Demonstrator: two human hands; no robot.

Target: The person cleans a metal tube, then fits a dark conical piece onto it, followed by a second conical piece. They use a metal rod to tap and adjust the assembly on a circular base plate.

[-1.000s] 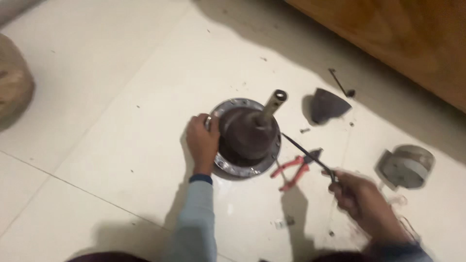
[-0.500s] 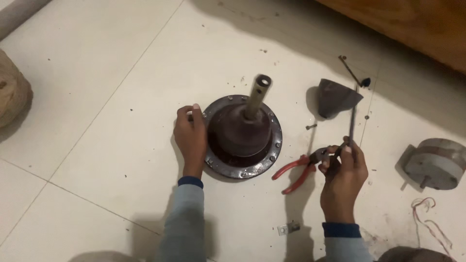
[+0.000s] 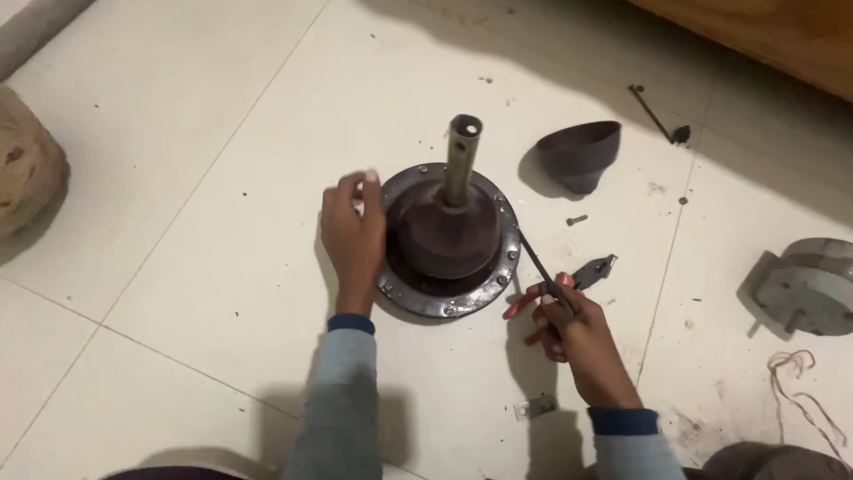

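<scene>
A round dark metal motor housing (image 3: 449, 244) with a bolted rim and an upright pipe shaft (image 3: 462, 160) stands on the white tiled floor. My left hand (image 3: 353, 233) grips its left rim. My right hand (image 3: 576, 333) holds a thin dark rod-like tool (image 3: 536, 260), whose tip points at the housing's right rim. Red-handled pliers (image 3: 577, 280) lie on the floor just under and beside my right hand.
A dark cone-shaped cover (image 3: 579, 154) lies behind the housing, with a small bolt (image 3: 577, 219) near it and a thin rod (image 3: 656, 114) farther back. A grey round part (image 3: 807, 286) and loose wires (image 3: 804, 391) are at right. A small bracket (image 3: 534, 408) lies near my right arm.
My right hand swung its thin tool from upright near the cone cover down and left, so the tip now meets the housing's right rim. My left hand stayed on the rim.
</scene>
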